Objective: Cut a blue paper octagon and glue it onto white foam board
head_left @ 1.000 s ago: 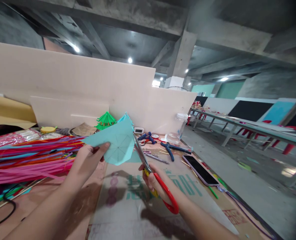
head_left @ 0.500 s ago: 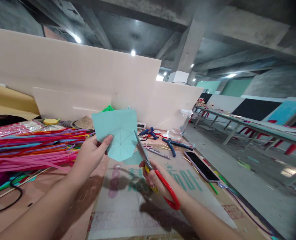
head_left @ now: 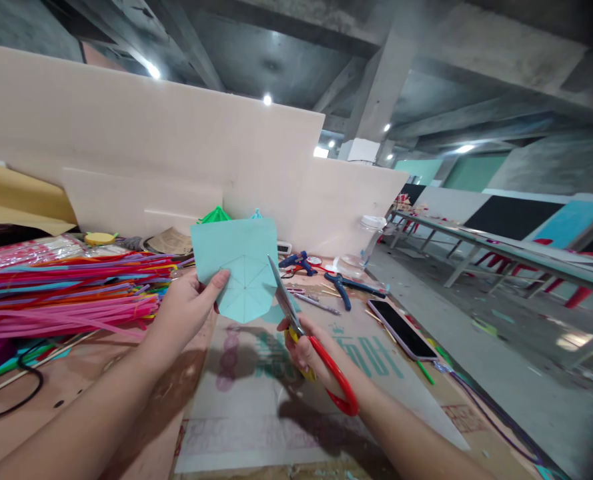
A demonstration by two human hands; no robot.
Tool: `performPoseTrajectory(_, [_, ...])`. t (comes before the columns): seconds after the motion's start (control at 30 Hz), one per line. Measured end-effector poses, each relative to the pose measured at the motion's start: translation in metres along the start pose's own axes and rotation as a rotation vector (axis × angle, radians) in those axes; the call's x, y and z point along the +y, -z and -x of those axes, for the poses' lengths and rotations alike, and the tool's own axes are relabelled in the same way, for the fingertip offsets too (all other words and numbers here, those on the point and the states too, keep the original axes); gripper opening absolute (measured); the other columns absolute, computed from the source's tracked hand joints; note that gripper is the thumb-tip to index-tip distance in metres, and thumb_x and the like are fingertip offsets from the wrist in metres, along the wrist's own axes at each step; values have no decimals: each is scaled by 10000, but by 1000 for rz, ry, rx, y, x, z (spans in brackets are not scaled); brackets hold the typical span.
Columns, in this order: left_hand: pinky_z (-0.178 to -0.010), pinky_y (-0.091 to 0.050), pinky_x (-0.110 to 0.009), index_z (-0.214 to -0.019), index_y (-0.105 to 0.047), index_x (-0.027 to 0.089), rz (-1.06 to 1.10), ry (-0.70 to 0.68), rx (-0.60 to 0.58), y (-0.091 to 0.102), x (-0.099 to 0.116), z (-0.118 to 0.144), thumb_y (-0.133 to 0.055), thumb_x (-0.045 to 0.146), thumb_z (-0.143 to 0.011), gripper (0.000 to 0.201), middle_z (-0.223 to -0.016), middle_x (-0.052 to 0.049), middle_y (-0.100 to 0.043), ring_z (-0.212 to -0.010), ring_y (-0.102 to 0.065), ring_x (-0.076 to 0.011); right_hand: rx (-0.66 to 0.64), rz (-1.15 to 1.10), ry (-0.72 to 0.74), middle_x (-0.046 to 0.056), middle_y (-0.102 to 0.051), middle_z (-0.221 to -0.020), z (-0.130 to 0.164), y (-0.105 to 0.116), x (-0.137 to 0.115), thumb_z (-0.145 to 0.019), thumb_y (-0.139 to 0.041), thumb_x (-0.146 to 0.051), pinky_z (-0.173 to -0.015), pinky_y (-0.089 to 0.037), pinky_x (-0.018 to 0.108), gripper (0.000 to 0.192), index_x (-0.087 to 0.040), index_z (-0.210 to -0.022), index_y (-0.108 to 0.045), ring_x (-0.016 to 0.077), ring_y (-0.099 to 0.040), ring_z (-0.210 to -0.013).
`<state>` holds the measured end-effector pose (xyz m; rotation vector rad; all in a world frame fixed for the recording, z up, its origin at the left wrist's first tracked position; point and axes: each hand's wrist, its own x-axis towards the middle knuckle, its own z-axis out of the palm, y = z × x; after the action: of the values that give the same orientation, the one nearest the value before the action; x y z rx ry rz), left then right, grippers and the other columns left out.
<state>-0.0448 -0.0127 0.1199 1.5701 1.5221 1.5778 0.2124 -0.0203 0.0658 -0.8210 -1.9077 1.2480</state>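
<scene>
Cutting step in hand: teal paper (head_left: 239,267) held up over the surface (head_left: 256,407), scissors (head_left: 306,340) at its right edge.
Left hand (head_left: 189,307) pinches the paper at its 8 o'clock corner; right hand (head_left: 303,350) grips the red scissor handles, blades against the paper's 3 o'clock edge along the drawn outline. Next move likely needs the paper rotated to feed the next pencilled side into the blades. Versus half a second ago: paper nearly unmoved, view tilted slightly. Phone (head_left: 401,330) lies at 3 o'clock, straw pile (head_left: 66,293) at 9.

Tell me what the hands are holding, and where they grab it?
The left hand pinches the teal paper at its lower left edge. The right hand holds the scissors by their red handles.
</scene>
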Motion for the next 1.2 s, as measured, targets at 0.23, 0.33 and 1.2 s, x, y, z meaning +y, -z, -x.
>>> performPoseTrajectory(0.23, [-461,-358,-254,-590,-568,237,5,-8,-12,-2,-3,1,-600,559,-762,367,-480,32,-499,-497,-489,-172,-28,-24,9,-38,-390,-747,0,0,0,-928,-468,-714,-558,-327,259,563,-205,-1166,-505,118,-348,-602])
performPoseTrajectory(0.33, [-461,-355,-258,-612,-596,236,4,-14,-14,-1,-5,1,-599,564,-768,363,-515,19,-546,-506,-498,-177,-27,-15,22,-39,-385,-741,0,0,2,-931,-464,-714,-555,-314,259,557,-208,-1160,-507,119,-343,-600])
performPoseTrajectory(1.2, [-425,-311,-270,-485,-500,243,-78,19,-40,-1,-9,-2,-548,688,-757,523,-430,11,-495,-424,-459,-160,-16,-44,67,-37,-404,-732,-3,1,8,-939,-489,-686,-532,-290,266,532,-205,-1163,-509,113,-349,-580])
